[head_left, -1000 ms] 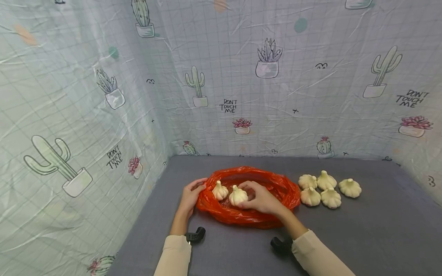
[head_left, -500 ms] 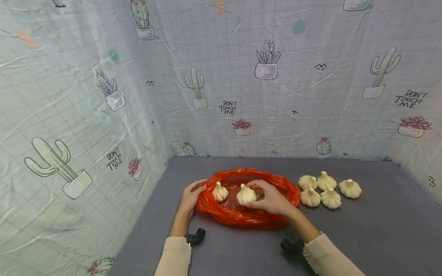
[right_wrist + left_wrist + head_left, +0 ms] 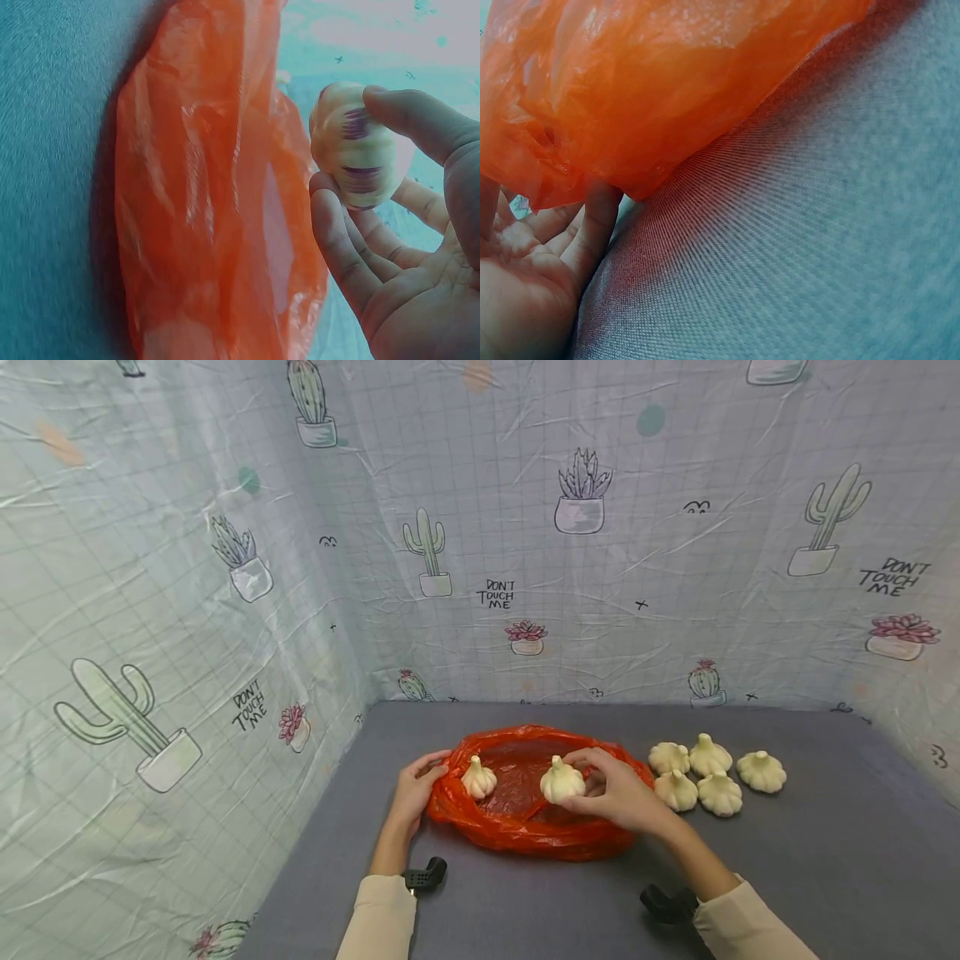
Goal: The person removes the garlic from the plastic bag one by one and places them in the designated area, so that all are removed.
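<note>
An open red plastic bag (image 3: 517,837) lies on the table, its rim spread wide. At its left end my left hand (image 3: 412,789) grips the rim, and in the left wrist view the fingertips go behind the plastic (image 3: 645,97). My right hand (image 3: 622,793) pinches a garlic bulb (image 3: 562,782) between thumb and fingers, over the right part of the bag's opening. Purple streaks mark that bulb's underside in the right wrist view. Another garlic bulb (image 3: 478,778) sits inside the bag near the left end, stem up.
Several more garlic bulbs (image 3: 720,793) stand on the grey table (image 3: 525,910) to the right of the bag, one slightly apart. A cactus-print curtain (image 3: 495,510) rises behind the table and along its left side. Black wrist cameras (image 3: 426,874) sit on both wrists.
My right hand has moved rightward with its garlic bulb, away from the bulb in the bag's left end. The left hand keeps its place at the rim.
</note>
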Motion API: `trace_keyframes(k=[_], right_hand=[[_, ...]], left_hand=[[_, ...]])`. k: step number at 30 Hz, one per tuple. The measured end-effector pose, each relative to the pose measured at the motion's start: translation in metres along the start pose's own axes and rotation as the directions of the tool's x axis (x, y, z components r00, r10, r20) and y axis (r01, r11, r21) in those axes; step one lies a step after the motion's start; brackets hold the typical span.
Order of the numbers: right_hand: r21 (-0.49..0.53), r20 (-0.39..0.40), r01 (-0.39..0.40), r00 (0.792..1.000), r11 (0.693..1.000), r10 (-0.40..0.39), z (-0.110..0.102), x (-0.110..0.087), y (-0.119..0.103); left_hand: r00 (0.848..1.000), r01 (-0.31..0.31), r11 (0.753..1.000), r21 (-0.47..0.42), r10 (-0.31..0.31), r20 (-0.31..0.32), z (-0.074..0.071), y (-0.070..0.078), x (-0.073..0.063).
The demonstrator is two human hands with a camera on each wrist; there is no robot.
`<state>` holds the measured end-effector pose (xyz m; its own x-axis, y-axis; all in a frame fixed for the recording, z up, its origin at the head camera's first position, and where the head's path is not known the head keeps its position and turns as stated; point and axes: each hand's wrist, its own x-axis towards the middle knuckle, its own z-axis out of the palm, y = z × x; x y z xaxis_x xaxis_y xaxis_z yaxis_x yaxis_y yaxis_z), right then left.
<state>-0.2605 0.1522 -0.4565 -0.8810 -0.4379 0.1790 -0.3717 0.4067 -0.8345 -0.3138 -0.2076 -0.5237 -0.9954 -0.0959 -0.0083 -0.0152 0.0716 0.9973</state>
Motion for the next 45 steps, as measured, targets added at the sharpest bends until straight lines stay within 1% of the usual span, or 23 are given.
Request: trace_keyframes(k=[4,15,19,24,31,34,39,45], right_hand=[[-0.019,-0.02,0.01,1.0,1.0,-0.011,-0.008,-0.006,0.001],[-0.025,-0.063,0.028,0.998,0.999,-0.03,-0.029,-0.027,0.007],[-0.055,-0.085,0.029,0.996,0.998,-0.033,-0.036,-0.034,0.009],[-0.07,-0.107,0.052,0.992,0.996,-0.06,-0.044,-0.041,0.011],[-0.086,-0.146,0.019,0.989,0.996,-0.032,-0.055,-0.048,0.015],[-0.083,-0.151,0.014,0.988,0.996,-0.027,-0.059,-0.049,0.014],[-0.086,-0.154,-0.027,0.988,0.996,0.014,-0.065,-0.052,0.011],[-0.117,-0.168,-0.075,0.984,0.99,0.054,-0.074,-0.055,0.012]], left_hand=[[1.0,0.002,1.0,-0.003,-0.002,0.001,-0.001,0.0,0.0],[1.0,0.008,1.0,-0.011,-0.008,0.001,-0.001,0.0,0.0],[1.0,0.005,1.0,-0.006,-0.005,0.001,-0.001,0.0,0.0],[1.0,0.003,1.0,-0.009,-0.003,-0.001,0.0,0.0,0.0],[1.0,0.001,1.0,-0.012,-0.001,0.005,-0.001,0.0,0.0],[1.0,0.0,1.0,-0.012,0.001,0.006,-0.001,0.0,0.0],[1.0,-0.001,1.0,-0.02,0.002,0.006,-0.001,0.001,-0.001],[1.0,-0.003,1.0,-0.02,0.003,0.008,-0.001,0.001,-0.001]])
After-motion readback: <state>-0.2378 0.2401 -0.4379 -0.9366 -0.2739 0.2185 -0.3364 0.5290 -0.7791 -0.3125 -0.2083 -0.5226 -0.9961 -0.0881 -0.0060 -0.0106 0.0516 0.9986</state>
